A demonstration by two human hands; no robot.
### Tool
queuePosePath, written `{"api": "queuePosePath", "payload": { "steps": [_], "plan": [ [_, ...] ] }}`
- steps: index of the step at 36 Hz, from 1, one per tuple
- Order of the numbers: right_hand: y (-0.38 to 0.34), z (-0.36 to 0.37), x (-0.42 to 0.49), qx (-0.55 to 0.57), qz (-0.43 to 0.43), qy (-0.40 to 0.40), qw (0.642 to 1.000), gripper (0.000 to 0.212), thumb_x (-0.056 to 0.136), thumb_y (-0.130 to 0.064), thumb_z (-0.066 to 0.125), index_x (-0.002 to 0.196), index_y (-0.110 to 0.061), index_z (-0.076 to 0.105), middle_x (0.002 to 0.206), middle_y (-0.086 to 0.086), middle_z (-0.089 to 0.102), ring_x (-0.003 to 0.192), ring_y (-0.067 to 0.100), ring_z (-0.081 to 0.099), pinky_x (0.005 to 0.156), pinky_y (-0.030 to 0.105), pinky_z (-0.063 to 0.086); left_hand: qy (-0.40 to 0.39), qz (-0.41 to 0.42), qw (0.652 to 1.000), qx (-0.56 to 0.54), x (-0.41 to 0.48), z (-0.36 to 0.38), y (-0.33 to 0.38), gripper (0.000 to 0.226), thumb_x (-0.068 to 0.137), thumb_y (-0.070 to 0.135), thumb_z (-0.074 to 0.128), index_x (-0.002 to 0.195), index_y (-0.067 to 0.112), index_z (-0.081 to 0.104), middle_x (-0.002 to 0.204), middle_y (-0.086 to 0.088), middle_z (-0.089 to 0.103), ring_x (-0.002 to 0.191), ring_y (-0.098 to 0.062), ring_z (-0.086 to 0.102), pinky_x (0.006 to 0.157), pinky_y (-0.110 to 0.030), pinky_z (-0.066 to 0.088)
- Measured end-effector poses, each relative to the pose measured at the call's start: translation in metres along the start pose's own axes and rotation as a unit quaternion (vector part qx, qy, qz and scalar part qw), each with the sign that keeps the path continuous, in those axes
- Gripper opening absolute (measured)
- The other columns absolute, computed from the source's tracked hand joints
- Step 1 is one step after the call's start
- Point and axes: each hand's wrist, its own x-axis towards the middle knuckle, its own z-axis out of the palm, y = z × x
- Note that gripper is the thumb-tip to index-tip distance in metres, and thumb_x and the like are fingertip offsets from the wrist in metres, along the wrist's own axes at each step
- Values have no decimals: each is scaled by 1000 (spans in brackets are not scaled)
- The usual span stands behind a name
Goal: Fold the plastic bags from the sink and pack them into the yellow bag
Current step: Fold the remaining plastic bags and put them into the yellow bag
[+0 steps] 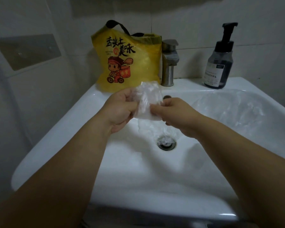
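White sink (pixel 56 129) fills centre frame; loose clear bags (pixel 229 109) lie in its right side and over the drain. Yellow bag (pixel 138 63) stands upper centre on the rim, faucet (pixel 169 63) and soap bottle (pixel 219 63) to its right. Left hand (pixel 120 109) and right hand (pixel 174 111) pinch a folded clear bag (pixel 146 101) mid-frame.

The near and left parts of the sink (pixel 130 170) are showing room for a hand. A loose plastic bag (pixel 229 111) is covering the right side of the bowl. The yellow bag (pixel 138 63) is standing on the far left rim, with the tap (pixel 169 63) just beside it on the right. The soap bottle (pixel 219 63) is standing far right, leaving a gap beside the tap. The left hand (pixel 120 111) and right hand (pixel 174 111) are pinching a folded bag (pixel 146 99) in front of the yellow bag.
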Motion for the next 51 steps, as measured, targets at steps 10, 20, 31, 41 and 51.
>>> {"api": "queuePosePath", "payload": {
  "steps": [10, 20, 31, 41, 51],
  "plan": [
    [-2, -1, 3, 279, 89, -62, 954, 15, 90, -14, 61, 102, -6, 58, 98, 11, 62, 80, 21, 60, 76, 32, 58, -93, 6, 992, -87, -3, 3, 3, 61, 77, -22, 45, 133, 2, 50, 119, -23, 62, 102, -27, 65, 84, -30, 57],
    [2, -10, 10, 173, 65, 11, 983, 70, 78, 5, 71, 137, -12, 37, 122, 16, 53, 101, 33, 64, 88, 47, 55, -48, -53, 997, 0, -6, 3, 7, 62, 64, 45, 76, 115, 10, 63, 104, -7, 71, 94, -21, 68, 81, -36, 57],
    [2, -9, 10, 303, 94, -67, 946, 11, 91, -5, 58, 102, -5, 61, 95, 14, 68, 78, 24, 67, 71, 31, 58, 59, 7, 996, -66, -3, 6, 5, 7, 91, 7, 61, 98, 5, 61, 95, -11, 70, 80, -19, 69, 68, -27, 59],
    [1, -37, 10, 329, 51, -80, 940, 16, 91, 5, 52, 99, -4, 63, 82, 9, 69, 67, 16, 66, 62, 23, 58, -62, -52, 993, -82, -7, -3, 10, 25, 92, 0, 52, 115, 0, 62, 113, -14, 70, 100, -19, 68, 84, -23, 56],
    [-2, -43, 5, 281, 25, -65, 957, 23, 91, 9, 47, 80, -4, 64, 68, 9, 67, 65, 20, 62, 60, 26, 58, -71, -69, 993, -62, -12, -6, 12, 24, 93, -5, 49, 107, 7, 66, 94, -6, 74, 80, -12, 72, 70, -18, 58]
  ]
}}
